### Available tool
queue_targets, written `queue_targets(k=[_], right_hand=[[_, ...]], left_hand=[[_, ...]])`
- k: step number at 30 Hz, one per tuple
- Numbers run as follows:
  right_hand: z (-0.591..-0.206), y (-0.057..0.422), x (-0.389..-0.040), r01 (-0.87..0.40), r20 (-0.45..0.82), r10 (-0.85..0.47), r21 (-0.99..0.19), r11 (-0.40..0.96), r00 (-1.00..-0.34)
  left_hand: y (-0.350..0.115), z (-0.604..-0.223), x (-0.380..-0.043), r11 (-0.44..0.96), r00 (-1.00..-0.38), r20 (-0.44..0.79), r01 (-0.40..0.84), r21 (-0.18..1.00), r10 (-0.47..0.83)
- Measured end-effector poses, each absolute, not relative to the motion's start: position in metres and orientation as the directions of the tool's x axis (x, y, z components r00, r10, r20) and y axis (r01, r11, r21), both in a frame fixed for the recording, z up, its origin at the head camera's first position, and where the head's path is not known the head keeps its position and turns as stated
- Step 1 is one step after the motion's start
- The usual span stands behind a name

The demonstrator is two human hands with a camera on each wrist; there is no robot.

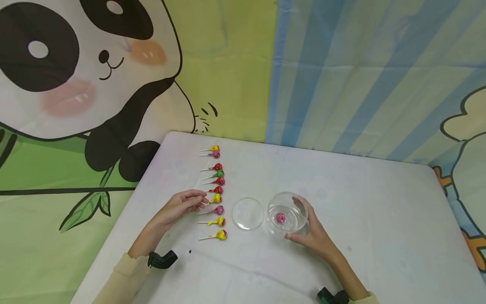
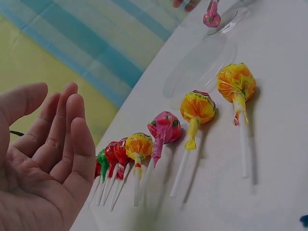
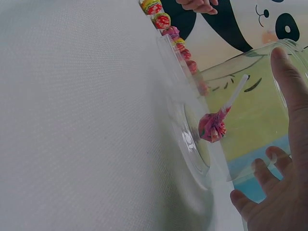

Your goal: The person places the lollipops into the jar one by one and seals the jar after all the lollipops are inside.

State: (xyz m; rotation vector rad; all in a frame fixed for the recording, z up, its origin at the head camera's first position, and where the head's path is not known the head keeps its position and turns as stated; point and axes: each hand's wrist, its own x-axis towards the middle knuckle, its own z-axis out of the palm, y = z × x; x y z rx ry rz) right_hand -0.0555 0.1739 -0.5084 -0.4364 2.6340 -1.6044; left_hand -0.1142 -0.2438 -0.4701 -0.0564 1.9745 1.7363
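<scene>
A clear jar [image 1: 287, 213] stands on the table with one pink lollipop [image 3: 212, 127] inside, its stick pointing up toward the mouth in the right wrist view. My right hand [image 1: 313, 234] holds the jar from the right, thumb on one side and fingers on the other. Over the column of lollipops, my left hand [image 1: 186, 203] hovers with loosely bent fingers and nothing in them. Nearest to it are a yellow lollipop [image 1: 217, 199] and a red lollipop [image 1: 218, 190]. In the left wrist view, the palm [image 2: 43, 178] faces up beside the sticks.
Several wrapped lollipops, such as a green one [image 1: 218, 173] and a yellow one [image 1: 222, 234], lie in a column with sticks pointing left. A clear round lid [image 1: 248, 214] lies between them and the jar. A printed panda curtain [image 1: 228, 84] hangs behind the white table [image 1: 379, 219].
</scene>
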Motion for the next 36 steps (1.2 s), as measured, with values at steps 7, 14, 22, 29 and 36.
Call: queue_targets(k=[7,14,22,29,36], right_hand=[[-0.508,0.173,-0.055,-0.214,0.115,-0.245,-0.879,0.427,-0.963],[-0.509,0.173,-0.056,-0.235,0.139,-0.254,-0.884,0.404,-0.957],[-0.509,0.174,-0.056,-0.235,0.139,-0.254,-0.885,0.402,-0.957],[-0.509,0.173,-0.056,-0.245,0.147,-0.264,-0.887,0.391,-0.953],[-0.509,0.174,-0.057,-0.236,0.131,-0.268,-0.882,0.408,-0.955]], left_hand=[[-0.245,-0.472,-0.114,0.199,-0.875,-0.384,-0.337,0.92,0.295],[-0.251,-0.478,-0.115,0.227,-0.895,-0.358,-0.303,0.926,0.267],[-0.254,-0.483,-0.115,0.378,-0.921,-0.328,-0.232,0.896,0.21],[-0.258,-0.49,-0.117,0.436,-0.932,-0.308,-0.201,0.877,0.191],[-0.257,-0.492,-0.12,0.516,-0.95,-0.271,-0.155,0.842,0.157]])
